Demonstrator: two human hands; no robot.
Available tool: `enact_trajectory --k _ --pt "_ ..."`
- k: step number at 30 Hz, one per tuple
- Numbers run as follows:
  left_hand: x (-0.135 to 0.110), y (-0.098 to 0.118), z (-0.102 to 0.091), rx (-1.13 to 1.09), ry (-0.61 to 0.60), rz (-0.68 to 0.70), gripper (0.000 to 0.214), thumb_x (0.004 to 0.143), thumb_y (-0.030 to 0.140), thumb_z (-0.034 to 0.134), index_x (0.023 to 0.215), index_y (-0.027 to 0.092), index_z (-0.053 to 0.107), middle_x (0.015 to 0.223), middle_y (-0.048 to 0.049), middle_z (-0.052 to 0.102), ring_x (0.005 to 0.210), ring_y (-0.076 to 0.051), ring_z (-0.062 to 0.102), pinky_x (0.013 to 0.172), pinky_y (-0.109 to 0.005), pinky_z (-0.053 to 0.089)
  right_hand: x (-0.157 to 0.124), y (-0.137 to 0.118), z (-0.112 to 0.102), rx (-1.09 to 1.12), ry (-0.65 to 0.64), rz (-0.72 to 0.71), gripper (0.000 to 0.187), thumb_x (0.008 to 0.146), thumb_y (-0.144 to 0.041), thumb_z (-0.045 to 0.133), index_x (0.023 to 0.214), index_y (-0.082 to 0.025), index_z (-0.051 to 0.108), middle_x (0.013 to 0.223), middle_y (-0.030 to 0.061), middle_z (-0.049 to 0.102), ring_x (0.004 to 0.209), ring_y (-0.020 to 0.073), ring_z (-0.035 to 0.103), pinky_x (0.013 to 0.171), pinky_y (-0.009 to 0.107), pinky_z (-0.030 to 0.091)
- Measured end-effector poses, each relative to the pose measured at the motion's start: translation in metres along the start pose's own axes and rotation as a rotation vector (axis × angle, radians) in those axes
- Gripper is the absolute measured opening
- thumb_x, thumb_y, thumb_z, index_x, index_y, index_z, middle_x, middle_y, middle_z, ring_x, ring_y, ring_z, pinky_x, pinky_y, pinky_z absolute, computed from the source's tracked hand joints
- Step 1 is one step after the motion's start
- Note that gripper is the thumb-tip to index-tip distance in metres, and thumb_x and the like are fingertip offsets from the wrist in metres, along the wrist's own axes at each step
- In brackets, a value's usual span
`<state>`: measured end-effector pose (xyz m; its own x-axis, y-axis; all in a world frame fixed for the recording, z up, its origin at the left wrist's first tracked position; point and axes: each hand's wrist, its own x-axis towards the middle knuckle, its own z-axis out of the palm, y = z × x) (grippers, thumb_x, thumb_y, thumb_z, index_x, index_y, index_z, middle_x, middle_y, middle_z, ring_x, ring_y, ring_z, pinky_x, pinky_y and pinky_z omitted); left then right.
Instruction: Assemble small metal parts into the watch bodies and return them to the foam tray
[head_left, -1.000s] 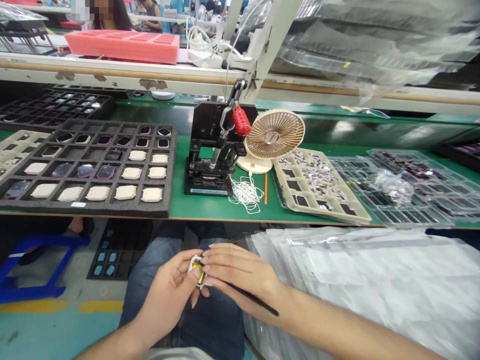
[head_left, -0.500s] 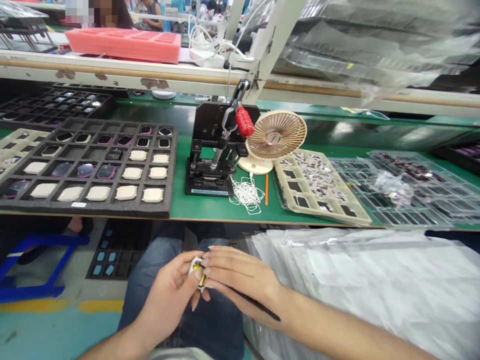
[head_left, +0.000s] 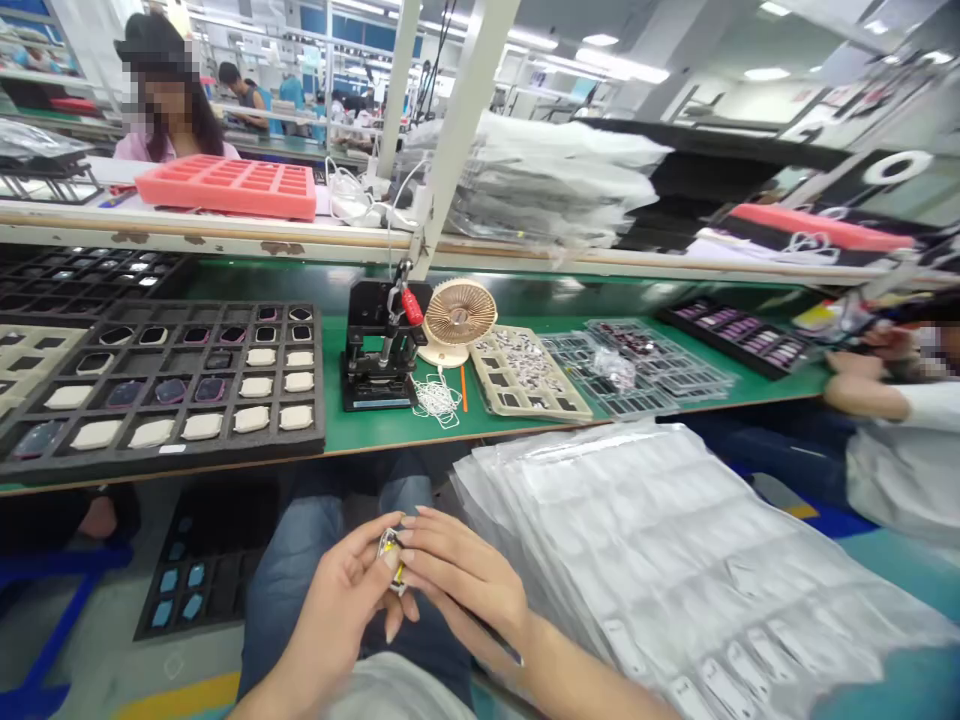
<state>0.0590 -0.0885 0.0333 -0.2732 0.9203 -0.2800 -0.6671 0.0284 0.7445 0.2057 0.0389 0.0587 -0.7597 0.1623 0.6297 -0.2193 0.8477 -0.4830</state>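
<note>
My left hand (head_left: 337,592) pinches a small open watch case (head_left: 388,545) between thumb and fingers above my lap. It has a whitish rim and something yellow and black inside. My right hand (head_left: 471,580) curls over it from the other side, its fingertips at the case's edge. A thin black tool (head_left: 504,642) runs beneath that palm, its rear end sticking out near the wrist. The tool's tip is hidden by the fingers, so its exact kind cannot be made out.
On the green bench (head_left: 375,432) stand a dark foam tray (head_left: 321,420) of watch parts, a black lever press (head_left: 381,350), a small fan (head_left: 459,312) and a beige parts tray (head_left: 574,412). Plastic-wrapped sheets (head_left: 675,530) lie at my right. A co-worker's arm (head_left: 870,392) shows far right.
My view has tilted up and swung right, bringing in a co-worker and more of the stacked sheets. Both hands stay together around the watch case, with little change in grip.
</note>
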Motion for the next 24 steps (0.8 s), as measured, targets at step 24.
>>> enact_trajectory --k 24 --pt "0.081 0.027 -0.018 -0.024 0.076 -0.048 0.054 0.075 0.043 0.093 0.118 0.014 0.075 0.098 -0.0184 0.079 0.065 -0.020 0.069 0.054 -0.027 0.049 0.081 0.158 -0.082 -0.218 0.523 0.986 0.033 0.092 -0.049 0.073 0.101 -0.019 0.085 0.108 0.0092 0.084 0.101 0.0273 0.078 0.095 0.036 0.060"
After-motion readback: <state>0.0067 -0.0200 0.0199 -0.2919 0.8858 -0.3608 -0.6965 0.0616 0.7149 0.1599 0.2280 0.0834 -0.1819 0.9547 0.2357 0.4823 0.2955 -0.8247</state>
